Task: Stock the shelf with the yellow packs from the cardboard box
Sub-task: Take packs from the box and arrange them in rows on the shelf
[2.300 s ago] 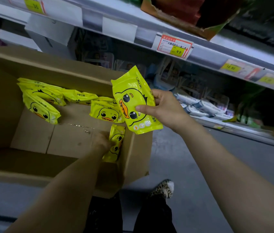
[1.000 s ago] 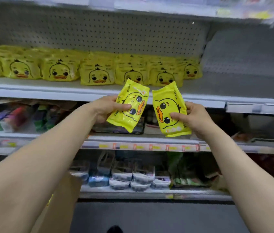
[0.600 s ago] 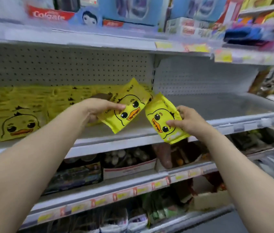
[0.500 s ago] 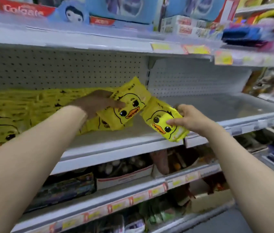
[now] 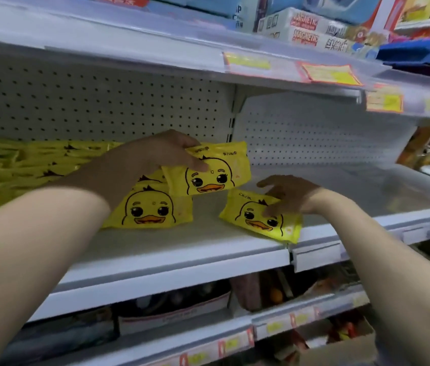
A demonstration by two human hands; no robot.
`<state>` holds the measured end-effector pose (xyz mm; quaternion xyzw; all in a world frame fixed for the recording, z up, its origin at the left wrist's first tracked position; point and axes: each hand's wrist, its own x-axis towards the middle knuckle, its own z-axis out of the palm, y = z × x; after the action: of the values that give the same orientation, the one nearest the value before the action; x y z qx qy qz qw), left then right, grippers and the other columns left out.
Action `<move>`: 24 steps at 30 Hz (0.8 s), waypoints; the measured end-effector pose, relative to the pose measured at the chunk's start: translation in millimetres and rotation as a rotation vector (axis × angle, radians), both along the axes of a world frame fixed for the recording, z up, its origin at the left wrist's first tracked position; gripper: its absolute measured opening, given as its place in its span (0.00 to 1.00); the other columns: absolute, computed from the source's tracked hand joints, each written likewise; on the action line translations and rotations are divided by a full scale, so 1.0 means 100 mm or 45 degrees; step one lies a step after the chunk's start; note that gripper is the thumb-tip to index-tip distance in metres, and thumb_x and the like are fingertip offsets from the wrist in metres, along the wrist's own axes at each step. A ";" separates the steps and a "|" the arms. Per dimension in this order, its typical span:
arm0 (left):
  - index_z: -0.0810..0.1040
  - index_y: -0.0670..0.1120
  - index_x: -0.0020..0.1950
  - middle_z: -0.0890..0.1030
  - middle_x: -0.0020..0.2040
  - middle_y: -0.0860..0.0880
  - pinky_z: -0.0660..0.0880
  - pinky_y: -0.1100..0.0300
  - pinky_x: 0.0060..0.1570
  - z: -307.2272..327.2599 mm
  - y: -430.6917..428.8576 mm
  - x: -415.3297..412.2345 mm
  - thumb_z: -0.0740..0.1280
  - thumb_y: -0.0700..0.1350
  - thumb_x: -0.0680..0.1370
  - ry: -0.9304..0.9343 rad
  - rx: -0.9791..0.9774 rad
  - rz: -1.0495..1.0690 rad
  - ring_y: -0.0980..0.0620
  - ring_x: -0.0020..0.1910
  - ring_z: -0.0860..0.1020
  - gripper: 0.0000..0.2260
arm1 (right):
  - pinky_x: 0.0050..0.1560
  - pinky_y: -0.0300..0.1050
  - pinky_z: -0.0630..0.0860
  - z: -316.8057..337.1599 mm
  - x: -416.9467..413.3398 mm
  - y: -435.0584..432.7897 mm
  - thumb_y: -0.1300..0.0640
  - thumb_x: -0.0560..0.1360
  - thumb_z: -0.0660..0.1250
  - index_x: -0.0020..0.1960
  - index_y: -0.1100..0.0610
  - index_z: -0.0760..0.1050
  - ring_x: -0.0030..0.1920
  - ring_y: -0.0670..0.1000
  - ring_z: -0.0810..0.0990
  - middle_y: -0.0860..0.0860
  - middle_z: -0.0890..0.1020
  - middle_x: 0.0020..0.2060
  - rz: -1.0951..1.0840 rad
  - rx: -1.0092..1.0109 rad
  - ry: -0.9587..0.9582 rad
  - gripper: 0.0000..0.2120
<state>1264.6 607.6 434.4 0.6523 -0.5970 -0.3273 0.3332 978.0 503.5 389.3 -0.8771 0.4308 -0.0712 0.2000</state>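
The left hand (image 5: 166, 151) grips a yellow pack (image 5: 209, 171) by its top edge, thumb across the printed front and fingers behind. It holds the pack level just above the white shelf (image 5: 182, 249), near the centre of the view. The glossy, pillow-shaped soft wrapper shows a cartoon duck face with black eyes and an orange bill. Small writing along the top seam is too blurred to read.

At 7 o'clock from it, a second duck pack (image 5: 150, 207) lies on the shelf, its upper corner tucked under the held one. At 4 o'clock from the centre, the right hand (image 5: 287, 196) grasps a third pack (image 5: 254, 220). The thumb presses on the duck's face and the fingers spread over the far edge. This pack lies tilted near the shelf's front lip, and "CKOK" is printed at its top left corner.

At 9 o'clock, a dense row of the same yellow packs (image 5: 23, 162) runs back towards the white perforated panel (image 5: 103, 101). At 1 o'clock, on the shelf above, pale boxes (image 5: 304, 30) read "MAGNETIC" in red. Below them hang yellow price tags (image 5: 330, 73) edged in red, their figures blurred.
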 end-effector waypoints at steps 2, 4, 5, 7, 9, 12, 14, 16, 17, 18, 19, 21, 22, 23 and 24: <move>0.78 0.57 0.52 0.79 0.48 0.58 0.73 0.62 0.50 -0.04 -0.04 -0.11 0.80 0.48 0.67 -0.091 -0.051 0.081 0.56 0.46 0.78 0.18 | 0.62 0.48 0.78 0.05 0.06 0.00 0.56 0.71 0.77 0.64 0.46 0.72 0.58 0.49 0.81 0.47 0.81 0.59 0.063 -0.079 -0.571 0.25; 0.78 0.56 0.51 0.78 0.51 0.58 0.72 0.59 0.52 -0.11 -0.09 -0.19 0.81 0.50 0.64 -0.136 -0.104 0.156 0.56 0.52 0.76 0.20 | 0.58 0.41 0.79 0.19 0.15 0.03 0.61 0.74 0.75 0.64 0.51 0.73 0.56 0.47 0.82 0.49 0.82 0.58 0.202 -0.058 -0.985 0.22; 0.78 0.56 0.51 0.78 0.52 0.57 0.72 0.59 0.49 -0.13 -0.10 -0.24 0.82 0.52 0.63 -0.146 -0.126 0.175 0.56 0.52 0.76 0.21 | 0.57 0.39 0.79 0.24 0.19 0.04 0.62 0.75 0.74 0.64 0.52 0.74 0.56 0.46 0.82 0.49 0.82 0.58 0.292 -0.080 -0.992 0.20; 0.76 0.54 0.49 0.77 0.51 0.55 0.70 0.60 0.41 -0.17 -0.11 -0.34 0.82 0.52 0.62 -0.126 -0.169 0.238 0.57 0.49 0.75 0.21 | 0.56 0.41 0.79 0.27 0.25 -0.01 0.61 0.76 0.73 0.60 0.53 0.78 0.54 0.48 0.82 0.45 0.83 0.56 0.430 -0.179 -0.833 0.14; 0.74 0.52 0.46 0.77 0.48 0.53 0.67 0.61 0.37 -0.20 -0.10 -0.41 0.82 0.49 0.64 -0.082 -0.237 0.296 0.56 0.45 0.74 0.19 | 0.51 0.44 0.80 0.22 0.25 -0.13 0.61 0.76 0.72 0.55 0.52 0.81 0.48 0.51 0.82 0.45 0.84 0.52 0.455 -0.188 -0.814 0.09; 0.74 0.53 0.42 0.80 0.47 0.48 0.72 0.56 0.44 -0.25 -0.04 -0.44 0.81 0.47 0.65 0.042 -0.380 0.318 0.47 0.50 0.80 0.17 | 0.46 0.47 0.83 0.18 0.22 -0.28 0.64 0.75 0.72 0.51 0.53 0.81 0.45 0.51 0.83 0.48 0.85 0.48 0.442 -0.019 -0.958 0.08; 0.76 0.49 0.44 0.81 0.47 0.48 0.73 0.56 0.46 -0.29 0.02 -0.45 0.80 0.46 0.67 0.095 -0.448 0.316 0.50 0.51 0.81 0.14 | 0.47 0.49 0.83 0.15 0.20 -0.35 0.66 0.75 0.72 0.51 0.55 0.81 0.46 0.50 0.84 0.49 0.86 0.46 0.445 0.077 -1.014 0.08; 0.78 0.45 0.46 0.83 0.45 0.49 0.73 0.60 0.45 -0.32 0.03 -0.50 0.78 0.43 0.70 0.076 -0.463 0.354 0.53 0.48 0.81 0.12 | 0.47 0.50 0.84 0.13 0.19 -0.41 0.66 0.74 0.73 0.51 0.57 0.81 0.45 0.50 0.85 0.52 0.86 0.46 0.445 0.123 -1.026 0.08; 0.79 0.44 0.47 0.84 0.46 0.50 0.74 0.59 0.48 -0.33 0.02 -0.53 0.78 0.43 0.70 0.059 -0.464 0.380 0.53 0.49 0.81 0.11 | 0.48 0.52 0.84 0.12 0.19 -0.44 0.67 0.74 0.73 0.51 0.59 0.81 0.46 0.52 0.85 0.54 0.86 0.46 0.445 0.140 -1.027 0.07; 0.79 0.43 0.48 0.84 0.46 0.49 0.74 0.58 0.51 -0.34 0.01 -0.56 0.78 0.44 0.70 0.049 -0.466 0.403 0.52 0.50 0.82 0.12 | 0.49 0.54 0.83 0.10 0.19 -0.47 0.67 0.74 0.73 0.51 0.60 0.81 0.46 0.55 0.85 0.56 0.86 0.46 0.445 0.155 -1.029 0.07; 0.80 0.42 0.48 0.85 0.47 0.49 0.75 0.58 0.51 -0.34 0.00 -0.58 0.78 0.43 0.70 0.049 -0.468 0.427 0.52 0.50 0.82 0.11 | 0.50 0.56 0.82 0.10 0.19 -0.49 0.67 0.73 0.73 0.50 0.60 0.81 0.47 0.58 0.85 0.58 0.86 0.47 0.449 0.168 -1.031 0.07; 0.81 0.41 0.46 0.85 0.45 0.48 0.76 0.64 0.44 -0.33 -0.02 -0.59 0.77 0.42 0.70 0.060 -0.467 0.478 0.57 0.46 0.83 0.09 | 0.52 0.58 0.82 0.11 0.18 -0.55 0.65 0.72 0.74 0.47 0.59 0.82 0.48 0.63 0.84 0.59 0.86 0.45 0.449 0.170 -1.026 0.05; 0.81 0.42 0.44 0.85 0.43 0.49 0.74 0.70 0.38 -0.31 -0.03 -0.59 0.77 0.42 0.71 0.072 -0.461 0.487 0.61 0.42 0.82 0.07 | 0.52 0.57 0.82 0.11 0.17 -0.58 0.65 0.72 0.75 0.46 0.60 0.82 0.47 0.62 0.85 0.58 0.86 0.43 0.449 0.169 -1.026 0.04; 0.81 0.43 0.43 0.85 0.43 0.49 0.73 0.73 0.36 -0.30 -0.04 -0.58 0.76 0.41 0.71 0.091 -0.453 0.480 0.64 0.40 0.81 0.06 | 0.51 0.56 0.82 0.12 0.16 -0.62 0.64 0.72 0.75 0.46 0.62 0.82 0.45 0.59 0.85 0.55 0.87 0.41 0.451 0.175 -1.032 0.04; 0.80 0.44 0.42 0.85 0.44 0.49 0.73 0.73 0.38 -0.28 -0.05 -0.56 0.76 0.41 0.72 0.123 -0.445 0.462 0.64 0.42 0.81 0.05 | 0.50 0.54 0.82 0.12 0.15 -0.65 0.65 0.72 0.74 0.46 0.65 0.82 0.44 0.55 0.85 0.52 0.87 0.39 0.456 0.187 -1.045 0.04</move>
<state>1208.1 602.1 405.9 0.6647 -0.5012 -0.1849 0.5223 992.5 438.3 401.7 -0.8205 0.1613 -0.3466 0.4251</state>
